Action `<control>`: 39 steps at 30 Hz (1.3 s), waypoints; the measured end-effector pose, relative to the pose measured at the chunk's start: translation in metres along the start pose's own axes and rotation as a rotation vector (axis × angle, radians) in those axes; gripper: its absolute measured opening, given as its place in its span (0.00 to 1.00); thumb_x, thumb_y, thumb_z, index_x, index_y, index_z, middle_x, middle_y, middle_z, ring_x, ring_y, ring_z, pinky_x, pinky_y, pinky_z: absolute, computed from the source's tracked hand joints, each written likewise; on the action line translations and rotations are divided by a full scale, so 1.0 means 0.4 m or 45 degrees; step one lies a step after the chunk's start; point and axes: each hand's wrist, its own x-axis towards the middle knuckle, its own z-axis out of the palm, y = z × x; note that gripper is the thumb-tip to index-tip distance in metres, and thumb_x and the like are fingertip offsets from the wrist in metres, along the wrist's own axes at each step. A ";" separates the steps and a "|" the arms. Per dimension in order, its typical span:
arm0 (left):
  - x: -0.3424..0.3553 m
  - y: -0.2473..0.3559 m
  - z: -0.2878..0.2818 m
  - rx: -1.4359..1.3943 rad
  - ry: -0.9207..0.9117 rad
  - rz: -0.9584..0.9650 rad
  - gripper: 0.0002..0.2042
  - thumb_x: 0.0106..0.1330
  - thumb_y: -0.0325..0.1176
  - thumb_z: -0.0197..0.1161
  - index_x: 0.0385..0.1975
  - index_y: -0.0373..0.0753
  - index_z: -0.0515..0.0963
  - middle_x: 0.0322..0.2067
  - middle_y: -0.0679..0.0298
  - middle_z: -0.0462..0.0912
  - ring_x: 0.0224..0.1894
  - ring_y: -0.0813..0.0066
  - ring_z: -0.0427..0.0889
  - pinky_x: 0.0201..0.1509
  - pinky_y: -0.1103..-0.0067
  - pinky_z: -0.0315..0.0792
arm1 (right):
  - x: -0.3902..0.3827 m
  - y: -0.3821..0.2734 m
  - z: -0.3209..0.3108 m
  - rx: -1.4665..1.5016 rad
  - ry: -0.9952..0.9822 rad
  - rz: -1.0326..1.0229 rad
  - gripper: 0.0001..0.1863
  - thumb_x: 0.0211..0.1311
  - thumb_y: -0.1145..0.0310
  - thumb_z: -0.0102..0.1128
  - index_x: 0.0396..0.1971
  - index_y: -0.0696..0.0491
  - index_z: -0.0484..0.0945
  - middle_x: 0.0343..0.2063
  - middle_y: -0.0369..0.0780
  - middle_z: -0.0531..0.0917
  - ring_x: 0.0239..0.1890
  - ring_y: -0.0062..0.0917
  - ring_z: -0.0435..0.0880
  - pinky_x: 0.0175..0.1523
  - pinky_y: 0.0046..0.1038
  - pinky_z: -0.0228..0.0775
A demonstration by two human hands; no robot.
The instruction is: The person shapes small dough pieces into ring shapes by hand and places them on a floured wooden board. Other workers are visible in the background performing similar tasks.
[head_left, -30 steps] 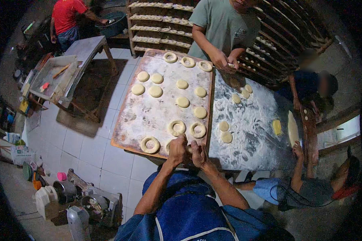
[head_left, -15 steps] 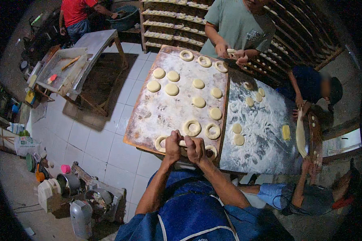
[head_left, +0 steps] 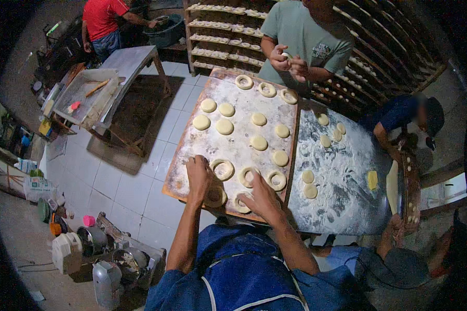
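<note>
My left hand (head_left: 197,175) rests at the near left of the floury wooden board (head_left: 184,179), fingers lowered and empty, beside a dough ring (head_left: 232,169). My right hand (head_left: 263,194) reaches over the near edge with fingers and thumb apart. Its fingertips overlap a second dough ring (head_left: 242,177), and the thumb lies by another ring (head_left: 236,203); I cannot tell whether it presses on them. One more ring (head_left: 223,197) lies shaded beside my left wrist, and another (head_left: 277,188) sits to the right. Several flat dough rounds (head_left: 224,126) are farther back.
A floured metal table (head_left: 342,202) adjoins on the right, with dough rounds and a yellow block (head_left: 372,180). Across the board a person (head_left: 306,46) handles dough; others work at right and far left. Racks (head_left: 225,39) of dough stand behind. A side table (head_left: 132,57) is left.
My hands have parted from the dough held between them. A ring now lies on the board between them. My left hand moved left and away, my right hand slightly right. The view shifted a little.
</note>
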 end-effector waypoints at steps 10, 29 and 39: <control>-0.015 0.047 0.039 -0.375 0.124 0.043 0.05 0.50 0.25 0.64 0.25 0.33 0.77 0.23 0.53 0.73 0.29 0.55 0.73 0.32 0.68 0.67 | -0.234 0.533 -0.131 -0.197 0.442 0.644 0.27 0.51 0.66 0.62 0.51 0.59 0.66 0.40 0.53 0.75 0.43 0.46 0.74 0.48 0.42 0.66; -0.249 0.718 0.261 -1.281 -0.860 -0.255 0.15 0.63 0.36 0.59 0.41 0.30 0.75 0.34 0.59 0.81 0.40 0.75 0.78 0.45 0.78 0.71 | -0.293 0.454 -0.273 1.225 0.598 0.495 0.30 0.45 0.73 0.68 0.46 0.56 0.60 0.36 0.43 0.76 0.38 0.26 0.78 0.40 0.25 0.72; -0.266 0.765 0.288 -1.502 -0.844 -0.246 0.13 0.62 0.33 0.60 0.44 0.33 0.72 0.32 0.62 0.79 0.32 0.79 0.76 0.34 0.82 0.71 | -0.308 0.507 -0.298 1.247 0.488 0.318 0.34 0.42 0.76 0.64 0.51 0.55 0.58 0.39 0.43 0.74 0.41 0.27 0.78 0.39 0.26 0.74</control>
